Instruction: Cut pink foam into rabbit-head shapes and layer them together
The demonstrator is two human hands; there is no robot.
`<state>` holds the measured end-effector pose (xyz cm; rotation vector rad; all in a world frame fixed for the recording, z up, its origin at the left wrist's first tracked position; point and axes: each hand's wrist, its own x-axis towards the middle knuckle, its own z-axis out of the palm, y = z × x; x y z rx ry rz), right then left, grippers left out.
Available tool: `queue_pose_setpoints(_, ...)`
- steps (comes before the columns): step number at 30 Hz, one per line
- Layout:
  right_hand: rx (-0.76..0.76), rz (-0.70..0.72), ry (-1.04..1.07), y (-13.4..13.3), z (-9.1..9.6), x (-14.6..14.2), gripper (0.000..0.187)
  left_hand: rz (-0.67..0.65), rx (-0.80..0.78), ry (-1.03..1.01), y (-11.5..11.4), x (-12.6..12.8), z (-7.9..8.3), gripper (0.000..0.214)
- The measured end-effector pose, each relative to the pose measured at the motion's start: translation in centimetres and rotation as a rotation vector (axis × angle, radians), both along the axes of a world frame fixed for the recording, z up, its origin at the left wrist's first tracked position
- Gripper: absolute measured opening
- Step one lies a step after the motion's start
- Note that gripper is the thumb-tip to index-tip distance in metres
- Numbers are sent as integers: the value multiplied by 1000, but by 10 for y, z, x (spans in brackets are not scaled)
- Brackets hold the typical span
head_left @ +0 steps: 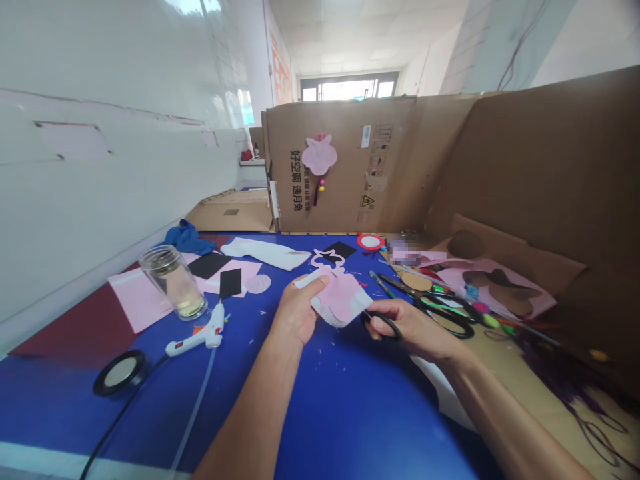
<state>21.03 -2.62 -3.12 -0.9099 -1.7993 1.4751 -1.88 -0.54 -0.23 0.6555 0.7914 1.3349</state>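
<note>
Left hand: left hand (300, 310) pinches a pink felt sheet (343, 297), thumb flat on top and the other fingers curled beneath; the sheet is lifted off the blue table mat (350, 407).
Right hand: right hand (415, 327) is closed through the black loops of the scissors (383, 325), thumb in one loop; the blades point at the sheet's near edge, and I cannot tell whether they are open.
Why held so: the pinch sits just beside the blades, likely to keep the soft sheet taut where it meets them.
Beyond the right fingertips: a second pair of scissors (443, 308) lies among coloured beads, within reach.
Left of the left knuckles: a hot-glue gun (200, 337) lies on its side, nozzle away from the hands; past it are a glass jar (173, 280) and a tape roll (120, 372).
Writing: the cardboard box (400, 173) ahead of the fingers has vertical black Chinese characters (295, 180), the first column apparently 好空调; there is also a yellow warning triangle (368, 201) and small handling symbols too fine to read.
Pinned there: a pink cut-out (319, 155).
</note>
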Motion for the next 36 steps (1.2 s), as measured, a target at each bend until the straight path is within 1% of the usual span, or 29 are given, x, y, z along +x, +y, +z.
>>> queue_pose_setpoints(6, 12, -13, 51, -1, -1, -5, 56, 25, -12, -23, -1, 4, -2, 41)
queue_pose_setpoints(12, -57, 13, 172, -3, -4, -15, 57, 87, -5, -79, -2, 8, -4, 42)
queue_pose_setpoints(18, -119, -1, 238, -6, -2, -23, 60, 132, 25, -143, -2, 14, -5, 43)
queue_pose_setpoints(26, -128, -2, 251, -6, -3, -27, 59, 143, 15, -178, -2, 16, -6, 43)
queue_pose_setpoints(32, -122, -13, 236, -6, -4, -26, 60, 134, 12, -162, -2, 15, -7, 48)
queue_pose_setpoints(36, -122, -13, 235, -6, -3, -26, 60, 137, 20, -174, -2, 15, -6, 46)
